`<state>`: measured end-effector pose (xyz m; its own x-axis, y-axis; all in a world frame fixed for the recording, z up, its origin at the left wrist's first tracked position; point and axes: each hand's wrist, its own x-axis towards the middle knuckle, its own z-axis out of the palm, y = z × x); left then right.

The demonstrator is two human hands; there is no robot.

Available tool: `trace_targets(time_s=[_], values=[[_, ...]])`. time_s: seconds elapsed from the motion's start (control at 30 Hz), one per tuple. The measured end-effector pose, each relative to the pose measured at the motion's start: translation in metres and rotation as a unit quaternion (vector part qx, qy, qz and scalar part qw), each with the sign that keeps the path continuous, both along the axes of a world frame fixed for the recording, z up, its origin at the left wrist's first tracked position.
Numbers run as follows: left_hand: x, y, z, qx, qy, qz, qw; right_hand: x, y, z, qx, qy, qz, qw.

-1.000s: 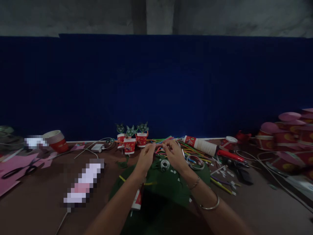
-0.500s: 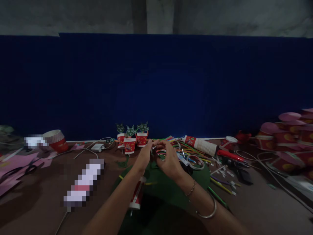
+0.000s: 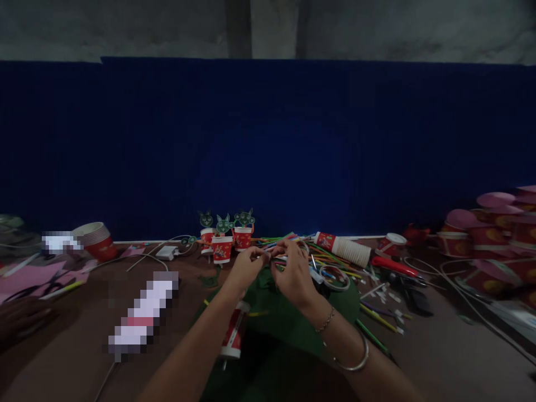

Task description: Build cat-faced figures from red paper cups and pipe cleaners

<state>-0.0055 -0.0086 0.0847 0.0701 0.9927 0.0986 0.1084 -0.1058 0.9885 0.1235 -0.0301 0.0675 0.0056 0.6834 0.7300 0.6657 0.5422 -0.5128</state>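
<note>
My left hand (image 3: pixel 248 269) is pinched at the fingertips over the green mat (image 3: pixel 285 329). My right hand (image 3: pixel 292 272) is also closed, its fingertips close to those of the left. What they pinch is too small and dark to make out. Below my left wrist a red paper cup (image 3: pixel 235 329) lies on its side, with yellow strips sticking out near it. Behind my hands stand several red cups (image 3: pixel 222 249) with green animal faces. Colourful sticks (image 3: pixel 335 261) lie spread out to the right of my right hand.
A stack of cups (image 3: pixel 349 249) lies at the back right, near a red-handled tool (image 3: pixel 397 267). More cups are piled far right. A white charger (image 3: pixel 167 253) and a blurred-out object (image 3: pixel 144 315) lie left. Another person's hand (image 3: pixel 29 318) is at the left edge.
My left hand has shifted slightly left and down, its fingers now bent into a pinch. Another person's hand and a yellow-tipped stick have appeared at the left.
</note>
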Motion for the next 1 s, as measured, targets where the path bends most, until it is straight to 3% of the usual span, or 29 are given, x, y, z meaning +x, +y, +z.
trace_targets(time_s=[0.1, 0.27, 0.4, 0.6, 1.0], values=[[-0.003, 0.004, 0.0, 0.022, 0.015, 0.001, 1.0, 0.002, 0.004, 0.001, -0.031, 0.036, 0.026, 0.999], [-0.007, 0.009, 0.0, 0.023, 0.025, -0.001, 0.999, 0.014, 0.016, 0.002, -0.188, 0.143, 0.133, 0.963], [-0.01, 0.01, 0.0, 0.014, 0.048, -0.018, 0.999, 0.023, 0.022, 0.0, -0.247, 0.108, 0.169, 0.948], [-0.01, 0.008, 0.002, 0.002, 0.11, -0.05, 0.993, 0.027, 0.018, 0.003, -0.241, -0.011, 0.174, 0.955], [-0.008, 0.008, -0.002, 0.002, 0.144, -0.071, 0.987, 0.025, 0.013, 0.004, -0.204, -0.088, 0.134, 0.966]])
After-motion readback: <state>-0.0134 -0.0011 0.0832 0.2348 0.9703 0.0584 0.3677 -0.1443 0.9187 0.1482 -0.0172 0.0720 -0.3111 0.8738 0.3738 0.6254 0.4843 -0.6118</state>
